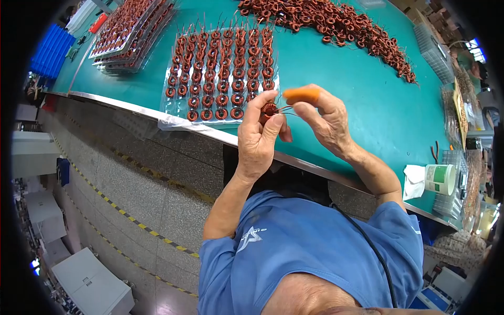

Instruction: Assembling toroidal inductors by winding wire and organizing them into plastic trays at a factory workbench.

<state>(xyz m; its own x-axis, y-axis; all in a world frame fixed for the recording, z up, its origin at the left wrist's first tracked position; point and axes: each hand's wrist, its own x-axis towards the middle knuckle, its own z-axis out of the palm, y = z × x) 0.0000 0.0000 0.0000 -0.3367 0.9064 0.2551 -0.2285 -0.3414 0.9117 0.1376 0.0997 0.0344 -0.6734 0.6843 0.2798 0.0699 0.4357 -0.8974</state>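
Note:
Close to the tray's near right corner, my left hand (257,134) pinches a ring-shaped coil (269,109) wound with copper wire. Thin wire leads (285,109) stick out of the coil to the right, toward my right hand (328,118). An orange finger cover (302,94) sits on that hand's index finger, which is smeared by motion. My right thumb is beside the leads; whether it grips them does not show. Left of my hands, a clear plastic tray (168,113) holds rows of similar coils, many with leads pointing up.
The green-topped table (346,100) carries a large pile of loose coils (336,23) at the back. Stacked full trays (134,37) stand at the far left, near blue bins (51,50). To the right are a white-and-green tub (440,179), a white cloth (415,181) and pliers (434,151).

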